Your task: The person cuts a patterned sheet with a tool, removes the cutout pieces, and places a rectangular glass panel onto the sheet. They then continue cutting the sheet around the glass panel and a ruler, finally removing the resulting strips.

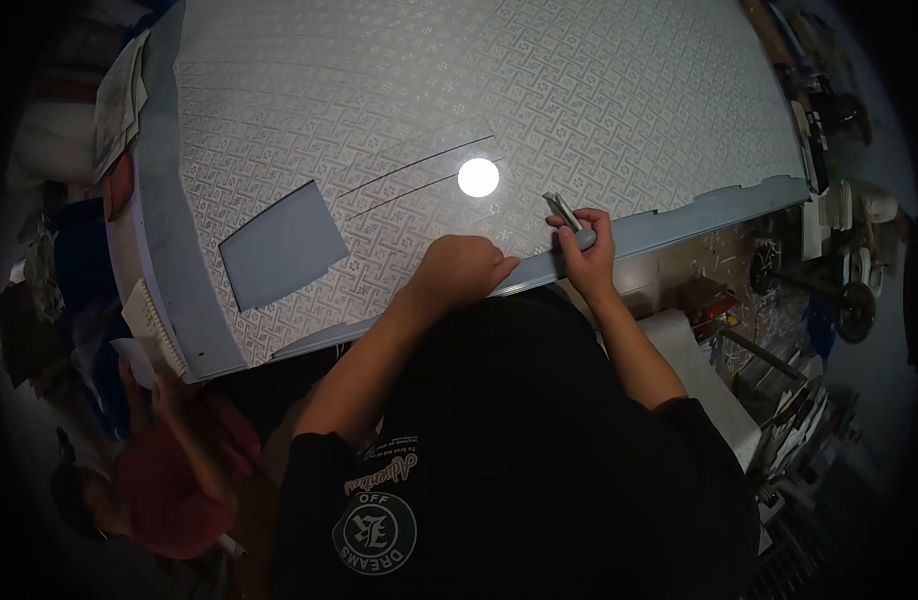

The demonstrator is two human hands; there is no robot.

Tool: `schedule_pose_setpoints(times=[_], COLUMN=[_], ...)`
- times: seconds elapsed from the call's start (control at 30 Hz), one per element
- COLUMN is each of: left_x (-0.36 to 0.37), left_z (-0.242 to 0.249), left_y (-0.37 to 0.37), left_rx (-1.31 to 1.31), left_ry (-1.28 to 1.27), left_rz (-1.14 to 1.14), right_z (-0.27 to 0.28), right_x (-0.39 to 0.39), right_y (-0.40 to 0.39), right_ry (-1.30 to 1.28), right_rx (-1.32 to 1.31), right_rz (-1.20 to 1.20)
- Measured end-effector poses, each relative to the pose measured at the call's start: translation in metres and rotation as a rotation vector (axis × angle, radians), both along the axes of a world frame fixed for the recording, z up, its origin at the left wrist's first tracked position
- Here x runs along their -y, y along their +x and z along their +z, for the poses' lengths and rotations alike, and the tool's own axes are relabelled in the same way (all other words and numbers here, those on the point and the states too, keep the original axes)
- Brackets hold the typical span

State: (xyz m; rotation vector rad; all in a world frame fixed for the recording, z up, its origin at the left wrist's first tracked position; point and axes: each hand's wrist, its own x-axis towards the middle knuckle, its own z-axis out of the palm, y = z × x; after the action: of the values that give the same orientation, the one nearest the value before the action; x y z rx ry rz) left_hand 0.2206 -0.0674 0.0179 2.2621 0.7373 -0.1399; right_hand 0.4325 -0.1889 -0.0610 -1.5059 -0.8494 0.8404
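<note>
A large pale sheet with a woven lattice pattern [619,110] covers most of the blue-grey table [679,222]. My right hand [591,252] is closed round a utility knife [567,215], its metal end pointing up and left over the sheet. At the table's near edge my left hand [464,268] is curled into a fist on the sheet's border; what its fingers hold, if anything, is hidden. Left of it, a four-sided opening [284,245] in the sheet shows the blue-grey surface. Two long dark slits [409,171] run between the opening and a bright round light spot [478,178].
A person in a red shirt [184,470] at lower left holds a white paper [134,360]. Beside them, a spiral notebook [154,325] lies at the table's left edge. Scraps and tools crowd the floor and shelves at right, near a round weight-like disc [857,312].
</note>
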Motion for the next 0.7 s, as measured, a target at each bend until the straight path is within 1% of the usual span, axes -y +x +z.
schedule_pose_setpoints(times=[0.07,0.1,0.17,0.2,0.27,0.33,0.4,0.47,0.57,0.7], left_x=[0.006,0.006,0.008,0.009,0.007,0.003,0.003,0.0,0.0,-0.001], left_z=[-0.008,-0.011,-0.013,-0.012,-0.011,-0.006,-0.005,-0.006,-0.009,-0.007], left_y=[-0.004,-0.006,-0.009,-0.012,-0.011,-0.009,-0.008,-0.01,-0.009,-0.008], left_rx=[-0.014,-0.039,-0.046,-0.038,-0.015,-0.106,-0.094,-0.092,-0.071,-0.087], left_ry=[-0.007,-0.037,-0.073,-0.044,-0.014,-0.05,-0.034,-0.017,-0.012,-0.025], left_rz=[-0.018,-0.011,-0.019,0.001,0.002,0.008,0.003,0.008,0.001,-0.01], right_z=[-0.003,-0.008,-0.014,-0.012,-0.011,-0.015,-0.015,-0.015,-0.014,-0.011], right_x=[0.001,0.0,0.0,0.0,0.0,0.0,0.0,-0.001,0.0,0.0], right_y=[0.0,0.0,0.001,0.001,0.002,0.001,0.0,-0.001,-0.001,-0.001], right_ry=[-0.024,0.027,0.004,-0.017,-0.021,-0.029,-0.034,-0.031,-0.049,-0.04], right_rx=[-0.048,0.005,0.007,-0.004,0.057,0.062,0.066,-0.022,0.014,-0.005], right_rz=[0.017,0.011,0.003,0.004,-0.018,-0.003,-0.008,-0.02,-0.019,-0.027])
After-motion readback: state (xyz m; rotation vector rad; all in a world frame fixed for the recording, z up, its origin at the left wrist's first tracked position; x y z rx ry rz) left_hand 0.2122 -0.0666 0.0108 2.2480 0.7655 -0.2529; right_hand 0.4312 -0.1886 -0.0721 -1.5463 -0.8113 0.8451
